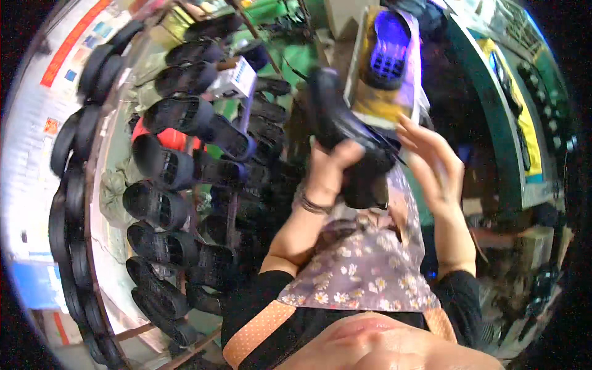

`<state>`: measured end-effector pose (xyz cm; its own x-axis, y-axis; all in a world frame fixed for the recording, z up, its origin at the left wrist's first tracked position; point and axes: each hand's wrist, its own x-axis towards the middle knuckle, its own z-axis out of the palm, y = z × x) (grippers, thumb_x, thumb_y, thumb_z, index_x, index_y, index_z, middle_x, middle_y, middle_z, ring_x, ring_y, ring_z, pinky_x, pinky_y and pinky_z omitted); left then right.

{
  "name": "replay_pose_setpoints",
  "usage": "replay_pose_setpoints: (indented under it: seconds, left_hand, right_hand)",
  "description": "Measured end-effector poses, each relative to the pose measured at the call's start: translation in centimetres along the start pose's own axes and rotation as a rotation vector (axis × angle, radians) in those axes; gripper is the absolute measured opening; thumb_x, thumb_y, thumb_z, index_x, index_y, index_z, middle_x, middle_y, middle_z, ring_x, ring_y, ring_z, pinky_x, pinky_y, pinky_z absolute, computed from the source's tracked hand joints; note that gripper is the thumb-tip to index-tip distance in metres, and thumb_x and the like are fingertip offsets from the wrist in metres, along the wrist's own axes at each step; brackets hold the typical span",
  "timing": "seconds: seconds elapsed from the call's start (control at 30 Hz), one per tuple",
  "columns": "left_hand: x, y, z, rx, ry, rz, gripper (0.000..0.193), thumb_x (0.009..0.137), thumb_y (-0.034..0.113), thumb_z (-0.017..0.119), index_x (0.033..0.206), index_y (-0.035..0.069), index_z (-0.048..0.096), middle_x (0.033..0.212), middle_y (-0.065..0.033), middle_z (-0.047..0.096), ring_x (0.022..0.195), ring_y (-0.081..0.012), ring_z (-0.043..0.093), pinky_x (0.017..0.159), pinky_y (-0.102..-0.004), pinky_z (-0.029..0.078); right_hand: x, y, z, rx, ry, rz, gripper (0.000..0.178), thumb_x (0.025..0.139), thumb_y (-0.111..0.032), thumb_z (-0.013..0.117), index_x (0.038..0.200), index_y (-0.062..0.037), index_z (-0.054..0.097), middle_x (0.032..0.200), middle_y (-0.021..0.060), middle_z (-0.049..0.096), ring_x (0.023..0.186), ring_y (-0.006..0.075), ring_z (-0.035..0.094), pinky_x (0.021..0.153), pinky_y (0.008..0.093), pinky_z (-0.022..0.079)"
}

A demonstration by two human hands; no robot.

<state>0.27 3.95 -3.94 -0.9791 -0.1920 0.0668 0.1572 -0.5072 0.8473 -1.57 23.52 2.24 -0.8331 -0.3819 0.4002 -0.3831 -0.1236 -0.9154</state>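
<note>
A black shoe [330,102], smeared by motion, is in front of my body with its sole end tilted up. My left hand [330,166] is closed around its side, thumb laid over the dark upper. Just to the right, my right hand [435,157] has its fingers stretched and apart beside the shoe; whether a fingertip touches a dark strap or lace there, I cannot tell. Beyond both hands, a shoe sole [390,46] lit blue-violet lies on a long narrow tray [416,80] with yellow on its surface.
At my left, a rack holds rows of black slippers [163,163], with a white box [234,80] among them. Farther left stands a column of dark soles [77,185]. A green-edged bench [493,105] with a yellow strip [530,135] runs along the right.
</note>
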Motion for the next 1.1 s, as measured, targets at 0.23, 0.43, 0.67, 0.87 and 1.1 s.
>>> replay_pose_setpoints:
  seconds: [0.23,0.43,0.67,0.87,1.1]
  left_hand:
    - [0.0,1.2,-4.6,-0.371,0.150,-0.265,0.068,0.089,0.060,0.042,0.119,0.001,0.058,0.115,-0.0159,0.064,0.102,-0.0291,0.063,0.095,-0.0432,0.048]
    - [-0.3,2.3,-3.3,-0.495,0.007,-0.440,0.083,0.082,0.074,0.044,0.120,0.003,0.059,0.114,-0.0156,0.065,0.100,-0.0303,0.064,0.091,-0.0455,0.051]
    - [0.1,0.4,2.7,-0.263,-0.034,-0.223,0.049,0.098,0.042,0.044,0.123,0.002,0.056,0.122,-0.0143,0.062,0.113,-0.0285,0.059,0.105,-0.0434,0.042]
    - [9.9,5.9,5.4,0.442,-0.315,0.109,0.047,0.096,0.036,0.056,0.126,-0.001,0.053,0.116,-0.0136,0.062,0.108,-0.0172,0.056,0.097,-0.0334,0.043]
    - [32.9,-0.9,2.1,1.111,-0.092,-0.165,0.085,0.068,0.045,0.082,0.123,-0.011,0.051,0.119,-0.0180,0.061,0.106,-0.0228,0.061,0.093,-0.0361,0.049]
  right_hand:
    - [-0.6,3.3,4.1,0.107,-0.234,0.244,0.051,0.086,-0.021,0.072,0.129,-0.0006,0.053,0.119,0.0115,0.063,0.111,0.0198,0.059,0.095,0.0360,0.047]
    - [-0.8,2.3,4.0,0.223,-0.137,0.255,0.054,0.082,-0.019,0.076,0.127,0.0013,0.054,0.114,0.0136,0.064,0.108,0.0199,0.060,0.092,0.0345,0.049]
    - [-1.7,4.5,0.0,0.251,-0.084,0.306,0.103,0.061,-0.025,0.091,0.142,0.0045,0.035,0.141,0.0182,0.044,0.132,0.0242,0.041,0.112,0.0373,0.030]
    - [-10.2,5.9,-1.5,0.784,0.123,0.453,0.102,0.052,-0.033,0.078,0.139,0.0057,0.040,0.139,0.0218,0.047,0.125,0.0358,0.049,0.109,0.0446,0.036]
    - [-15.0,8.8,-1.0,1.118,0.205,0.507,0.118,0.056,-0.059,0.074,0.142,0.0068,0.030,0.139,0.0303,0.041,0.121,0.0430,0.050,0.106,0.0525,0.039]
